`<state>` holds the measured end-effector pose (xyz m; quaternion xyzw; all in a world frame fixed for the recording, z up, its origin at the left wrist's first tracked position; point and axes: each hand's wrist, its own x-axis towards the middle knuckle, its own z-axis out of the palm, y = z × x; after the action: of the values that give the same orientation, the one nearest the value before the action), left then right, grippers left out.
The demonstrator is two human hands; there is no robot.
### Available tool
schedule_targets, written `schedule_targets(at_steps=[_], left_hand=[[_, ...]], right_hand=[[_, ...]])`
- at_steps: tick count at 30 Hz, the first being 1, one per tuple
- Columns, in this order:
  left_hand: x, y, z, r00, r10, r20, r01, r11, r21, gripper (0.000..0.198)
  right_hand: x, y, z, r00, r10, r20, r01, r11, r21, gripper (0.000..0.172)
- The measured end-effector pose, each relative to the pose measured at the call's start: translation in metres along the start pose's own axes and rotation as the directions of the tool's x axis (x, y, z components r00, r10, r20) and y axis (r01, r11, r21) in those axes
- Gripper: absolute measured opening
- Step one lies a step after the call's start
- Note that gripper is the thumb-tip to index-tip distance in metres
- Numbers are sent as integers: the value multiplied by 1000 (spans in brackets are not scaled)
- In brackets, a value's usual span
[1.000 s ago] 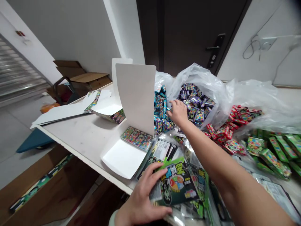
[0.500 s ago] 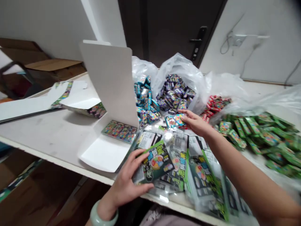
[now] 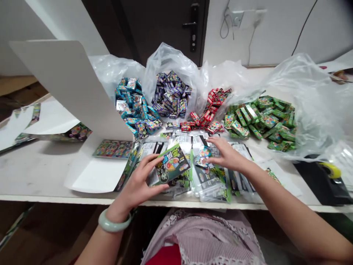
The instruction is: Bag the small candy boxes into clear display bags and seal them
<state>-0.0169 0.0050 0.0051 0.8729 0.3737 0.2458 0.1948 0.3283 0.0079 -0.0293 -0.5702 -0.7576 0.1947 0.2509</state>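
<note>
My left hand, with a pale green bangle at the wrist, grips the edge of a dark printed pouch with green lettering. Its thumb lies along the near side and the fingers along the far side. To the right, my right hand holds a small blue printed box at its fingertips, above the flat pouches. The grip is partly hidden, with the index finger stretched past the box. Several more clear-edged printed pouches lie overlapped beneath both hands.
Behind the pouches lie piles of small blue boxes, purple boxes, red boxes and green boxes, by clear plastic bags. An open white carton stands left, holding a printed row. Yellow tape lies right.
The view has swung to the right. My right hand has brought the blue box from beside the red boxes nearer, over the pouches. My left hand keeps its pouch.
</note>
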Motion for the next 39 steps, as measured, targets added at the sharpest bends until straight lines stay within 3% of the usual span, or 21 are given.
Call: schedule_targets(at_steps=[2,4,7,10,12,14,20,23,27,29,33,36,39], left_hand=[[2,2,1,1000,12,13,-12,1000,-3,65],[3,3,3,1000,12,26,-12,1000,-4,65],[3,4,7,1000,12,29,-12,1000,10,66],[2,5,9,999,29,30,-30,999,22,70],[2,7,10,998,50,36,-51,999,16,72],[3,8,12,996,79,42,-80,997,12,74],[3,10,17,985,139,105,-139,990,-7,77],[2,12,20,981,155,118,-149,987,-54,77],[0,14,24,993,105,56,-100,991,-87,76],[-2,15,26,997,71,10,-70,996,-53,76],[-7,22,28,996,29,-80,-27,999,23,76],[-9,31,31,989,1,-150,5,999,41,80],[-8,43,39,990,-50,-130,32,990,-140,80]], right_hand=[[-9,-8,3,997,-33,65,41,991,-128,81],[-14,-15,6,997,-19,75,33,981,-194,76],[-16,-24,0,996,-13,-90,-1,989,-151,57],[-20,-37,-23,961,-107,-254,83,991,-105,58],[-23,-48,-41,958,-221,-180,192,967,-168,61],[-25,-60,-53,954,-298,-21,284,927,-245,61],[-20,-73,-60,880,-343,329,436,859,-268,61],[-13,-72,-58,854,-354,381,452,868,-206,64],[-4,-73,-58,876,-353,330,376,927,-7,76],[-5,-75,-54,914,-320,250,309,948,83,77],[-18,-83,-29,996,-89,14,86,984,157,43],[-29,-87,-6,994,91,56,-106,907,407,39],[-33,-89,-1,981,155,118,-195,773,604,39]])
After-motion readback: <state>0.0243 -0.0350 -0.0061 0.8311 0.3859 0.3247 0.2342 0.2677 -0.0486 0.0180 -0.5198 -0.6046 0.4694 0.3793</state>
